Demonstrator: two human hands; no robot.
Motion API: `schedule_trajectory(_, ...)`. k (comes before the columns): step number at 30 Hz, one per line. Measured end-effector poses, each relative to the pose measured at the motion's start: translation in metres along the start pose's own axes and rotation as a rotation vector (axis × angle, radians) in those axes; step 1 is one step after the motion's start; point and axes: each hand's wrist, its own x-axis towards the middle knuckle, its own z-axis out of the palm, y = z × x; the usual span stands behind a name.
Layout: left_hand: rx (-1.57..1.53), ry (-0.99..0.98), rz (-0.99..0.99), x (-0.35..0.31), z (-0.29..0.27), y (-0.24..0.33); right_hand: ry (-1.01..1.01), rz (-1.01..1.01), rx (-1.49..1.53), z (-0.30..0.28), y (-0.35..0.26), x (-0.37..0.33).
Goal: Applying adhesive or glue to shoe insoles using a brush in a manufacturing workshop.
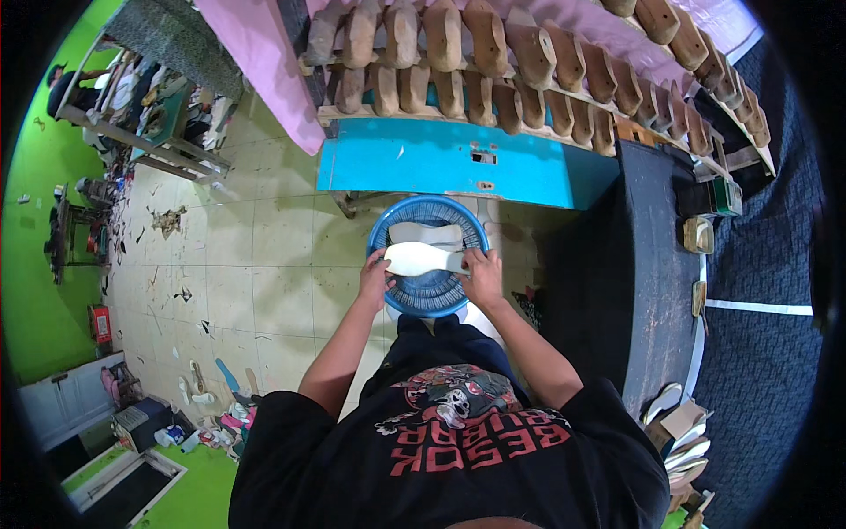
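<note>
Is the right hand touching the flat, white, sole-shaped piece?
Touching: the head view shows the right hand holding the narrow right end of the flat, white, sole-shaped piece.

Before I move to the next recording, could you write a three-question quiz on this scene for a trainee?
1. Which hand is at the wider end of the white sole?
2. True or false: the tub is empty.
3. Fill in: brown shoe ____ stand in rows beyond the tub.

Key:
1. The left hand; the right hand is at the other end.
2. False: a greyish sole lies inside.
3. Lasts.
</note>
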Motion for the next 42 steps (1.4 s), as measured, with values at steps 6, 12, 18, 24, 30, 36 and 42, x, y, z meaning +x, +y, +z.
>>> schedule_trajectory(6, 0.239, 0.034, -0.122, 0.052, 0.021, -0.018, -0.16, 0.067, -0.099, 0.053, 0.042, 0.024)
schedule_trajectory(12, 0.584, 0.109, -0.018, 0.119, 0.043, -0.033, -0.098, 0.005, -0.178, 0.15, 0.099, 0.08)
schedule_trajectory(18, 0.626, 0.202, 0.008, 0.159, 0.049, -0.039, -0.073, -0.053, -0.294, 0.185, 0.113, 0.116)
schedule_trajectory(24, 0.646, 0.224, 0.036, 0.178, 0.046, -0.052, -0.184, -0.067, -0.28, 0.201, 0.123, 0.122)
schedule_trajectory(30, 0.721, 0.305, 0.142, 0.193, 0.035, -0.068, -0.165, -0.076, -0.145, 0.203, 0.127, 0.121)
schedule_trajectory(36, 1.03, 0.168, 0.273, 0.193, 0.036, -0.065, -0.283, -0.114, 0.015, 0.197, 0.127, 0.124)
schedule_trajectory(42, 1.42, 0.091, 0.406, 0.176, 0.07, -0.044, -0.256, -0.126, -0.154, 0.202, 0.141, 0.103)
